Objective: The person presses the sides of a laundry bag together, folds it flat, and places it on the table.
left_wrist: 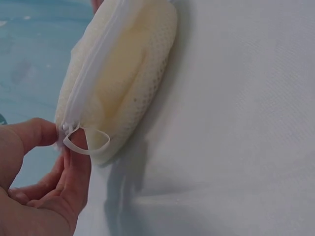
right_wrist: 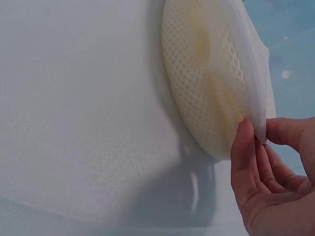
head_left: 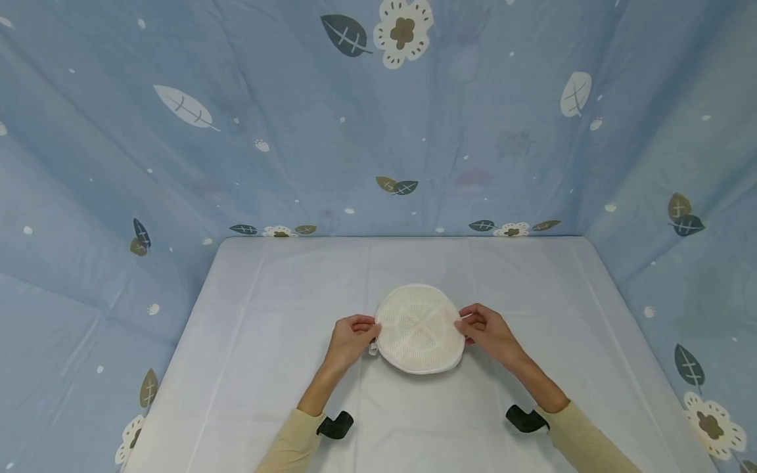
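Note:
A round white mesh laundry bag (head_left: 418, 328) is held between the two hands, above the middle of the white table. My left hand (head_left: 350, 343) pinches its left edge between thumb and fingers. In the left wrist view, a thin white loop (left_wrist: 101, 147) and a zip end hang by those fingertips. My right hand (head_left: 492, 335) pinches the right edge of the bag. From the right wrist view, the honeycomb mesh side (right_wrist: 189, 73) bulges below a smooth white rim (right_wrist: 251, 73). Something pale yellow shows through the mesh; its kind is unclear.
A white sheet covers the table (head_left: 284, 276). Blue cloth (head_left: 307, 118) printed with leaves and flowers hangs behind it and at both sides. Each wrist wears a black camera mount, the left one (head_left: 336, 426) and the right one (head_left: 525, 419).

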Motion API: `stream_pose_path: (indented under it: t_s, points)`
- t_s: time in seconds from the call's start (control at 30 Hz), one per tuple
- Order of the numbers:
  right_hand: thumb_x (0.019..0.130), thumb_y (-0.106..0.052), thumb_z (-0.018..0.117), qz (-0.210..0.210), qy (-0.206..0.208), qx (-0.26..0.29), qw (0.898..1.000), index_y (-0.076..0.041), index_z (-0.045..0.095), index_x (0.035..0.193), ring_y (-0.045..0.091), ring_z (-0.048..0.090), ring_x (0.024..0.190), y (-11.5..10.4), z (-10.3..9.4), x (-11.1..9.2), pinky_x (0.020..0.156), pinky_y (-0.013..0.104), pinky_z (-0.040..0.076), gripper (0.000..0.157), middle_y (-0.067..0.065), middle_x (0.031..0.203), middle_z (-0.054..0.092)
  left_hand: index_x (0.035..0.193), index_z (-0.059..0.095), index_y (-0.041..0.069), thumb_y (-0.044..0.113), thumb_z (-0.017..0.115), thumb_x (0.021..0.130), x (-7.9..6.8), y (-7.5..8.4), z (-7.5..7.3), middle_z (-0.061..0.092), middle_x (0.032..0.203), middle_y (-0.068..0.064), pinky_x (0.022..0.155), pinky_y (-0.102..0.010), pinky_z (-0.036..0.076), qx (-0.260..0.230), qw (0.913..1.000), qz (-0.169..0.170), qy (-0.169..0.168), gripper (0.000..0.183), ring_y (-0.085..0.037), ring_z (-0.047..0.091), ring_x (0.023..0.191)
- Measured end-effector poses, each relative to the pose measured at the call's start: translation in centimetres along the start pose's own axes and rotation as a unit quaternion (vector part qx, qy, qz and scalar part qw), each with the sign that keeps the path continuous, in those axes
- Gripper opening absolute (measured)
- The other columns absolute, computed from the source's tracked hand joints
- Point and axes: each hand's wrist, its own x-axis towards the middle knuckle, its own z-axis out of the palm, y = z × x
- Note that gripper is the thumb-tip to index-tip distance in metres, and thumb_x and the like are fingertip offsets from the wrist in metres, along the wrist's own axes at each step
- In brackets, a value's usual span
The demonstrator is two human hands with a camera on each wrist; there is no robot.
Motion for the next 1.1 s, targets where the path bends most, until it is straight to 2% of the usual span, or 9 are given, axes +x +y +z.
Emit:
stream_pose_path:
  t_s: [0.1, 0.23, 0.4, 0.5, 0.57, 0.73, 0.93, 1.03, 1.1]
  points:
    - [0.091, -0.014, 0.064, -0.006, 0.010, -0.016, 1.000, 0.004, 0.054, 0.116, 0.026, 0.063, 0.075, 1.0, 0.1, 0.3, 0.067, 0.044, 0.055, 0.032, 0.020, 0.096, 0.061, 0.100, 0.065, -0.004, 0.014, 0.070, 0.086, 0.4, -1.0, 0.2, 0.066, 0.084, -0.010, 0.062, -0.022, 0.053, 0.017, 0.9997, 0.010, 0.012, 0.023, -0.013, 0.062, 0.070]
    - [0.090, -0.022, 0.067, -0.016, 0.032, -0.048, 0.998, -0.002, 0.056, 0.114, 0.024, 0.062, 0.074, 3.0, 0.2, 1.0, 0.063, 0.039, 0.056, 0.033, 0.014, 0.094, 0.063, 0.098, 0.067, -0.001, 0.014, 0.070, 0.086, 0.2, -1.0, 0.5, 0.066, 0.082, -0.007, 0.062, -0.020, 0.051, 0.055, 0.9974, 0.035, 0.030, 0.020, -0.012, 0.061, 0.071]
    - [0.088, -0.027, 0.068, -0.056, 0.062, -0.098, 0.992, -0.008, 0.059, 0.112, 0.019, 0.061, 0.079, 3.6, 0.5, 0.9, 0.062, 0.030, 0.055, 0.032, 0.008, 0.096, 0.062, 0.101, 0.066, 0.000, 0.011, 0.070, 0.086, 0.1, -1.2, 0.9, 0.064, 0.082, -0.003, 0.065, -0.021, 0.052, 0.116, 0.9854, 0.112, 0.055, 0.019, -0.012, 0.061, 0.074]
    - [0.088, -0.022, 0.070, -0.116, 0.086, -0.140, 0.980, -0.009, 0.059, 0.113, 0.017, 0.060, 0.085, 3.6, 0.7, 0.9, 0.068, 0.028, 0.054, 0.030, 0.005, 0.101, 0.061, 0.106, 0.063, -0.003, 0.006, 0.069, 0.086, -0.1, -1.4, 1.2, 0.062, 0.088, -0.007, 0.069, -0.024, 0.053, 0.145, 0.9704, 0.181, 0.066, 0.023, -0.015, 0.061, 0.077]
    - [0.087, -0.015, 0.070, -0.168, 0.095, -0.173, 0.966, -0.008, 0.059, 0.114, 0.016, 0.059, 0.089, 3.6, 0.8, 0.9, 0.072, 0.028, 0.053, 0.030, 0.004, 0.105, 0.060, 0.109, 0.062, -0.003, 0.004, 0.069, 0.085, -0.2, -1.6, 1.4, 0.060, 0.093, -0.009, 0.072, -0.026, 0.053, 0.165, 0.9584, 0.222, 0.070, 0.026, -0.017, 0.060, 0.080]
    - [0.087, -0.001, 0.067, -0.265, 0.076, -0.217, 0.936, -0.007, 0.060, 0.115, 0.019, 0.055, 0.097, 3.6, 0.9, 0.9, 0.076, 0.033, 0.053, 0.030, 0.005, 0.113, 0.057, 0.112, 0.063, 0.001, -0.001, 0.067, 0.086, -0.2, -1.7, 1.7, 0.057, 0.102, -0.007, 0.075, -0.025, 0.051, 0.228, 0.9257, 0.294, 0.067, 0.026, -0.016, 0.056, 0.089]
    - [0.088, 0.001, 0.064, -0.300, 0.036, -0.277, 0.912, -0.009, 0.061, 0.124, 0.021, 0.050, 0.114, 3.9, 1.0, 1.0, 0.089, 0.036, 0.048, 0.037, 0.005, 0.124, 0.055, 0.108, 0.067, 0.002, -0.006, 0.064, 0.086, -0.1, -1.8, 2.0, 0.060, 0.103, -0.007, 0.078, -0.026, 0.051, 0.294, 0.8814, 0.365, 0.063, 0.024, -0.018, 0.054, 0.095]
    - [0.090, -0.005, 0.064, -0.300, 0.022, -0.306, 0.903, -0.009, 0.058, 0.129, 0.022, 0.048, 0.119, 4.0, 1.1, 1.0, 0.093, 0.040, 0.046, 0.039, 0.006, 0.128, 0.054, 0.109, 0.067, 0.000, 0.001, 0.068, 0.086, -0.1, -2.0, 2.1, 0.061, 0.105, -0.009, 0.081, -0.028, 0.051, 0.301, 0.8726, 0.381, 0.053, 0.023, -0.020, 0.054, 0.099]
    - [0.091, -0.010, 0.064, -0.293, 0.013, -0.312, 0.903, -0.009, 0.057, 0.131, 0.022, 0.047, 0.120, 4.1, 1.2, 0.9, 0.093, 0.042, 0.045, 0.040, 0.006, 0.130, 0.052, 0.111, 0.067, -0.001, 0.008, 0.070, 0.085, -0.1, -2.1, 2.1, 0.061, 0.107, -0.009, 0.083, -0.030, 0.050, 0.301, 0.8713, 0.385, 0.040, 0.027, -0.021, 0.054, 0.102]
